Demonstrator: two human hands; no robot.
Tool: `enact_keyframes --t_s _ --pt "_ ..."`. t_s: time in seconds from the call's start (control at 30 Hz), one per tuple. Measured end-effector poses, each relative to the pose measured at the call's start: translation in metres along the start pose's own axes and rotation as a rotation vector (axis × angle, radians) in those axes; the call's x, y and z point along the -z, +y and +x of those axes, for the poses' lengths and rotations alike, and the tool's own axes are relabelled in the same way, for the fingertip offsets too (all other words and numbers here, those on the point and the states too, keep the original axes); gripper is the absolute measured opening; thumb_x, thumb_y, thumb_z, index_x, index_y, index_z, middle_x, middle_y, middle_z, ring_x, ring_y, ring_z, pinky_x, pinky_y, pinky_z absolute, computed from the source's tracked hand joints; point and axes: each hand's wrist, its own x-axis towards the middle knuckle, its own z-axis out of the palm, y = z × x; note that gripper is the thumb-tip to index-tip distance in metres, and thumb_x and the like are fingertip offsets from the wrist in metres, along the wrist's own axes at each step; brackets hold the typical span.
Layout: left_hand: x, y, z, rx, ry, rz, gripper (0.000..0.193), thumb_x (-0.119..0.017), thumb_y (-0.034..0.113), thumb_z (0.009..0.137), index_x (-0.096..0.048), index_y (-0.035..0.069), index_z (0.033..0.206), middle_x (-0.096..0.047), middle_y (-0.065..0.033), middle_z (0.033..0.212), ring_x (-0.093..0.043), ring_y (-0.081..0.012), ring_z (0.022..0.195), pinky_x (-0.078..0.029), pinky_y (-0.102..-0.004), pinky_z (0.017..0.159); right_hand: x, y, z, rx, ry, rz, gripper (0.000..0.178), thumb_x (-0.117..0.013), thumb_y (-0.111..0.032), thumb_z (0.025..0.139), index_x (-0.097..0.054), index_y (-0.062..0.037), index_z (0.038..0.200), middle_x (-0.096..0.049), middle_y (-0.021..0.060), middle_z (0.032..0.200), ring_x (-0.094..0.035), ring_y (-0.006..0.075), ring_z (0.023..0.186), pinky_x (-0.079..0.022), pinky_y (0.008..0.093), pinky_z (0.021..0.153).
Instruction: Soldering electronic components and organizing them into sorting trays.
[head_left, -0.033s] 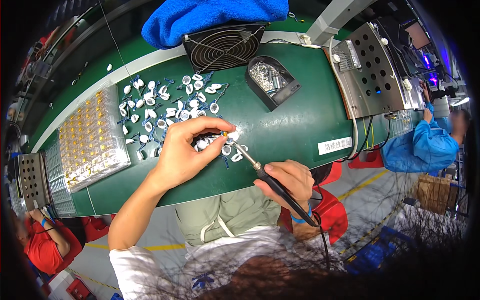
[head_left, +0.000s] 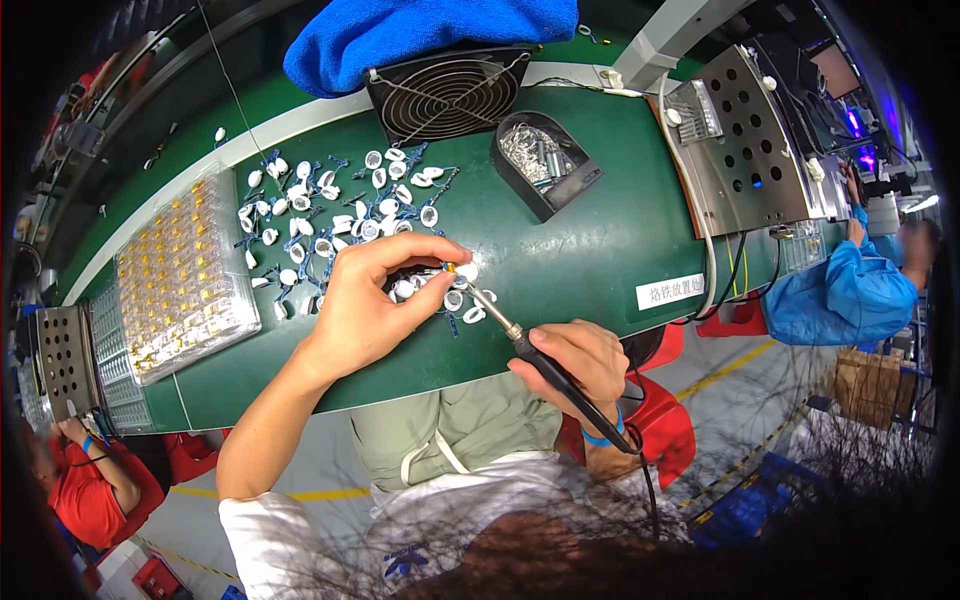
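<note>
Small white part (head_left: 467,271) pinched in left hand (head_left: 370,300), soldering iron (head_left: 552,376) gripped in right hand (head_left: 590,358)

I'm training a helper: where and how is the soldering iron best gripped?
By its black handle, coming from the person's right and near side, probably with a pen-like grip, much as the right hand holds it. The handle slants down that way, while the bare metal shaft reaches toward the small white part and may be hot.
</note>
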Motion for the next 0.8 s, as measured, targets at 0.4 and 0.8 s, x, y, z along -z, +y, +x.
enact_keyframes --t_s 0.4,0.8 --pt "-0.0008 0.0004 0.0001 -0.017 0.004 0.022 0.022 -0.069 -0.008 0.091 -0.07 -0.003 0.113 -0.074 -0.014 0.115 -0.072 -0.0206 0.109 -0.057 -0.0316 0.098 -0.0001 0.0002 -0.0013 0.0 -0.011 -0.004 0.046 -0.095 -0.016 0.07 -0.071 -0.0041 0.107 -0.074 0.0115 0.09 -0.07 0.0255 0.069 -0.056 0.0335 0.06" --pt "0.0002 -0.0006 -0.0011 -0.049 0.024 0.101 0.019 -0.072 -0.006 0.09 -0.071 -0.002 0.109 -0.075 -0.0134 0.112 -0.073 -0.02 0.104 -0.058 -0.0302 0.093 0.0094 -0.0062 -0.0044 -0.099 0.031 0.017 0.049 -0.093 -0.02 0.076 -0.07 -0.0021 0.115 -0.075 0.0125 0.095 -0.072 0.0254 0.075 -0.057 0.0335 0.067"
